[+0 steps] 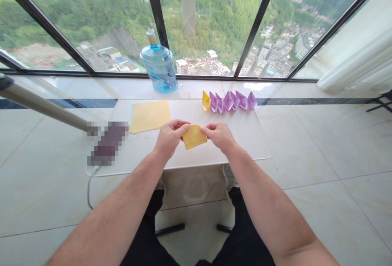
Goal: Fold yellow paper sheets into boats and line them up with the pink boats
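I hold a small folded yellow paper (194,136) above the white table (257,143), pinched from both sides. My left hand (170,136) grips its left edge with fingers curled. My right hand (218,134) pinches its right edge. At the table's far edge stands a row of folded paper shapes: one yellow paper shape (206,102) on the left and several purple paper shapes (233,100) beside it. A stack of flat yellow paper sheets (150,116) lies at the table's back left.
A blue water jug (159,66) stands on the window ledge behind the table. A blurred dark object (108,143) lies at the table's left edge with a cable hanging off. A pale pole (39,105) crosses at left. Tiled floor surrounds the table.
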Motion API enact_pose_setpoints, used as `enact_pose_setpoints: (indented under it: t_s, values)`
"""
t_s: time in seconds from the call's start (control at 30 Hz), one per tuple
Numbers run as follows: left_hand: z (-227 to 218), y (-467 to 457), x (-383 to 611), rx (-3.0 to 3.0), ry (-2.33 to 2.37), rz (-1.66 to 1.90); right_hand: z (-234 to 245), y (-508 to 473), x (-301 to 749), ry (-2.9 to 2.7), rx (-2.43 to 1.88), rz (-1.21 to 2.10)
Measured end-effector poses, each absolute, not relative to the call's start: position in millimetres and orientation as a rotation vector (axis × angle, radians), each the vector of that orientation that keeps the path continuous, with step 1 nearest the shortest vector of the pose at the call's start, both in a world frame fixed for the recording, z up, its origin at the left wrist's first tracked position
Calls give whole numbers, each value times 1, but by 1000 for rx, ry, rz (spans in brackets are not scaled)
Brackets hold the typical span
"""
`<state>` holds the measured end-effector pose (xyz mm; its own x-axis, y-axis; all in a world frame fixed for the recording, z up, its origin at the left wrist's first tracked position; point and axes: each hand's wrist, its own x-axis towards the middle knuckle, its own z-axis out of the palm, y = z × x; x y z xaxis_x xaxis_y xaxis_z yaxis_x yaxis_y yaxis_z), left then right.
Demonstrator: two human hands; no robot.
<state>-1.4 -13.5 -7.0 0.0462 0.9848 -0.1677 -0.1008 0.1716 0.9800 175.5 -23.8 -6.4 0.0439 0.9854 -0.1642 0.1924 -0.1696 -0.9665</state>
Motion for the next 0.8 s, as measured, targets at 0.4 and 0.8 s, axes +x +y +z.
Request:
enact_pose_setpoints:
  t_s: [0.4, 0.8]
  values:
    - [-11, -24, -2, 793, 1162, 1098, -23, -38, 198, -1304, -1111, 1377]
    - [-9, -27, -18, 978, 998, 1021, -17, -38, 206, -1238, -1045, 1457]
